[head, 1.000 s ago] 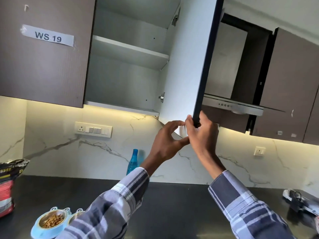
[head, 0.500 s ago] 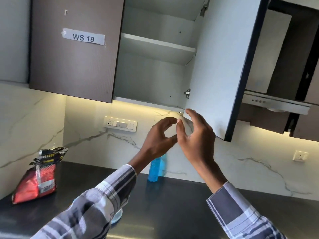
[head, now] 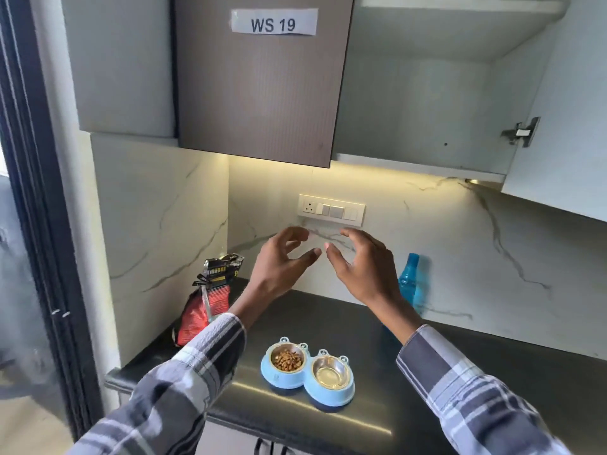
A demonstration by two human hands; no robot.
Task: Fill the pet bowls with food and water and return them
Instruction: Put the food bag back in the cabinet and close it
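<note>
Black counter (head: pixel 377 326) bears double bowl (head: pixel 307 372) lying left-right; both hands (head: pixel 325 261) empty, fingers spread.

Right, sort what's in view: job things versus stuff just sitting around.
Job:
- double pet bowl, kibble in one side
- food bag
- blue water bottle

Not the job:
- switch panel
- WS 19 label
- open cupboard

Marble backsplash (head: pixel 427 231), black countertop (head: pixel 525 382), open cabinet (head: pixel 420 103)

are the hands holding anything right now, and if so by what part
Nothing is held. The left hand and right hand hover open and empty above the counter, fingers curled, well above the pet bowls.
</note>
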